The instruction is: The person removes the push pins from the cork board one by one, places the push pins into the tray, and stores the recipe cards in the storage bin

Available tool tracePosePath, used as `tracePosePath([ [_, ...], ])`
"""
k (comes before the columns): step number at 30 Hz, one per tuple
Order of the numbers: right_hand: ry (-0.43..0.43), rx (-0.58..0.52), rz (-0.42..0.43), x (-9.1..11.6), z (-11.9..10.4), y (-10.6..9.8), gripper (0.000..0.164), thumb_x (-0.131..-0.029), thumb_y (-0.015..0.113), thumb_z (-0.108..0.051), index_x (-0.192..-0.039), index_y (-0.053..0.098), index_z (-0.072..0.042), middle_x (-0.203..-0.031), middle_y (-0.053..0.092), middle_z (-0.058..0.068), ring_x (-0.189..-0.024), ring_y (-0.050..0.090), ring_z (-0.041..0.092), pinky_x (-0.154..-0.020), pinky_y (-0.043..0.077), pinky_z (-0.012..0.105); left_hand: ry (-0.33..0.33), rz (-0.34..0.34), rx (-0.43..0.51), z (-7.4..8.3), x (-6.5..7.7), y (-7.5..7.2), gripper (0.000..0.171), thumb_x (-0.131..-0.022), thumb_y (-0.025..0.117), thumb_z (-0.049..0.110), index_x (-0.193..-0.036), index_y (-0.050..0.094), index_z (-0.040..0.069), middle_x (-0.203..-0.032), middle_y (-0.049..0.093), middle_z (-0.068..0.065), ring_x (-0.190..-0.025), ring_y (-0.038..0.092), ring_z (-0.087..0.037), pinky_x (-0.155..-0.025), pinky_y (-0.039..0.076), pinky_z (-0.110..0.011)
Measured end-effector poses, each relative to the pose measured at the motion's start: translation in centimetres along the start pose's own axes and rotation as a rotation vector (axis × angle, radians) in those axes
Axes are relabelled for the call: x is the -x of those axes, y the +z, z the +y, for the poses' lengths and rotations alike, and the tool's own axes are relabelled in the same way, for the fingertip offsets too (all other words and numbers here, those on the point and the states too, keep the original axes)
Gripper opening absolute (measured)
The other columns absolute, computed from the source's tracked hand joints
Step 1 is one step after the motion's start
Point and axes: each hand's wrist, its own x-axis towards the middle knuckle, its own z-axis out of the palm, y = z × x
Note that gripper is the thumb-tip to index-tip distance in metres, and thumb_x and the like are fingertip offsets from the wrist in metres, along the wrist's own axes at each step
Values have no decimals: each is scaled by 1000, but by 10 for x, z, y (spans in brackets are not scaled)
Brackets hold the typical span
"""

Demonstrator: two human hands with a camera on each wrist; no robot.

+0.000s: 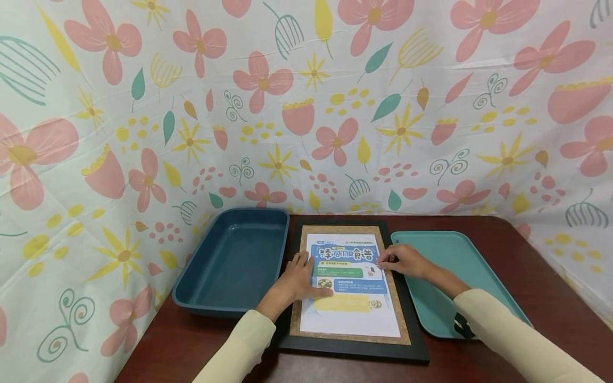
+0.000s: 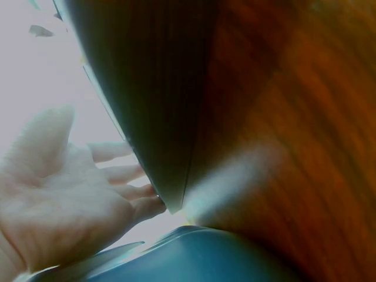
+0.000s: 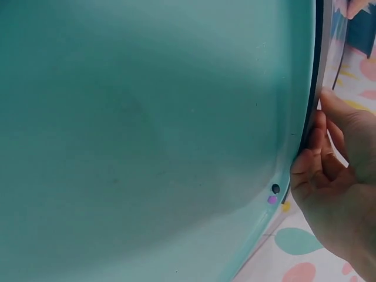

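A printed poster sheet (image 1: 349, 322) with blue, green and yellow blocks lies on a cork board (image 1: 404, 319) in a black frame (image 1: 354, 351). My left hand (image 1: 299, 276) rests on the sheet's left side, fingers spread and fairly straight. In the left wrist view the left palm (image 2: 64, 194) shows beside the frame's edge. At the sheet's right edge, near its upper part, my right hand (image 1: 407, 260) has its thumb and index fingertips pinched together, the other fingers curled. I cannot tell what small thing sits between those fingertips. The right wrist view shows the right hand (image 3: 346, 158) at the board's edge.
Left of the board stands a deep dark blue tray (image 1: 278, 234). A shallow teal tray (image 1: 450, 250) lies to the right, under my right forearm, with small dark and purple pieces (image 3: 272, 200) in one corner. Flower-printed cloth (image 1: 306, 106) hangs behind the dark red-brown table (image 1: 493, 239).
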Motion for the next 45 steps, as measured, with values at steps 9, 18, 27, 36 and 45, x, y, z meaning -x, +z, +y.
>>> tracePosePath([
  [9, 5, -6, -10, -1, -2, -1, 10, -95, 76, -8, -102, 80, -2, -91, 72, 4, -72, 56, 7, -60, 47, 24, 0, -3, -3, 0, 1, 0, 113, -86, 73, 70, -163, 28, 1, -170, 18, -21, -158, 14, -41, -125, 20, -58],
  [18, 4, -42, -55, 0, 2, -6, 9, -96, 76, -9, -102, 80, -4, -95, 70, 3, -81, 61, 10, -68, 52, 24, -12, -8, 7, -1, 0, -1, 114, -86, 72, 71, -164, 26, 2, -171, 16, -21, -158, 12, -41, -125, 18, -57],
  [27, -10, -48, -49, 2, 1, -6, 9, -96, 75, -8, -102, 79, -3, -94, 70, 4, -77, 59, 7, -66, 51, 24, -13, -8, 7, 1, 1, -1, 114, -86, 72, 71, -164, 26, 2, -171, 16, -20, -158, 12, -41, -125, 18, -57],
  [36, -20, -57, -40, 4, 3, -5, 8, -96, 76, -9, -102, 79, -5, -92, 69, 3, -73, 57, 7, -63, 48, 23, -9, -6, 5, 0, 0, 0, 114, -86, 72, 71, -164, 26, 2, -171, 16, -21, -158, 13, -41, -125, 19, -57],
  [45, -29, -56, -37, 2, 2, -5, 6, -96, 76, -11, -99, 80, -7, -88, 68, 0, -68, 54, 9, -58, 44, 23, -16, -11, 12, 0, 1, 0, 114, -86, 71, 72, -164, 26, 2, -171, 16, -20, -158, 13, -41, -125, 18, -57],
])
